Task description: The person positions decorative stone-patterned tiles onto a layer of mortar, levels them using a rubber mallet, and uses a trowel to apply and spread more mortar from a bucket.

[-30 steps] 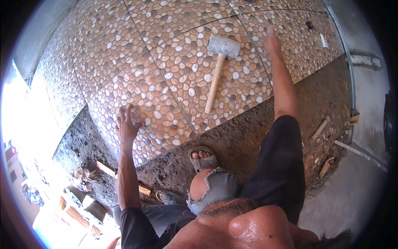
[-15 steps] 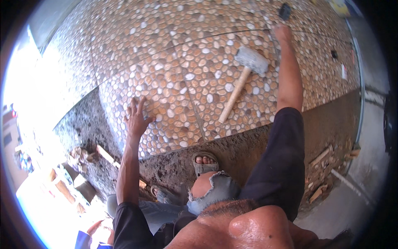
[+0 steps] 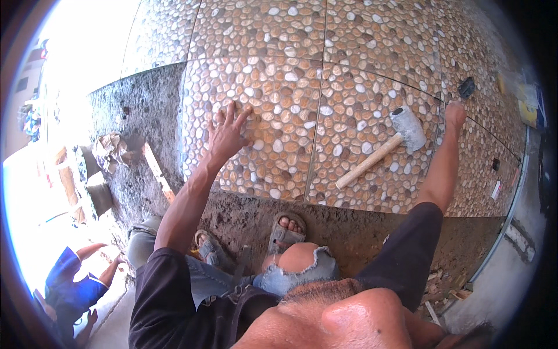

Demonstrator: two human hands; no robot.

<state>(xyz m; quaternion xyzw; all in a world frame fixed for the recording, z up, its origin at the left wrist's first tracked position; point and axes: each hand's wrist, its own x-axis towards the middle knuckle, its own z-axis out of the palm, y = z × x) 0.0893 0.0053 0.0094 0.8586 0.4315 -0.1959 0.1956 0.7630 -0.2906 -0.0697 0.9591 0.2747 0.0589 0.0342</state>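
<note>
The person's left hand is resting, fingers spread apart, on a pebble-patterned tile lying beside rough dark ground. The right hand is extending near a black object; whether its fingers are closing on anything, one cannot tell. The tile is probably sitting heavy, stiff and brittle-cornered, opposite edges offering the safest hold; the mallet is likely weighing head-heavy, its wooden handle giving the grip.

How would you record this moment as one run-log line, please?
left hand: spread, apparently on pebbled tile | right hand: beside black object, grip unclear | mallet: lying between hands
</note>
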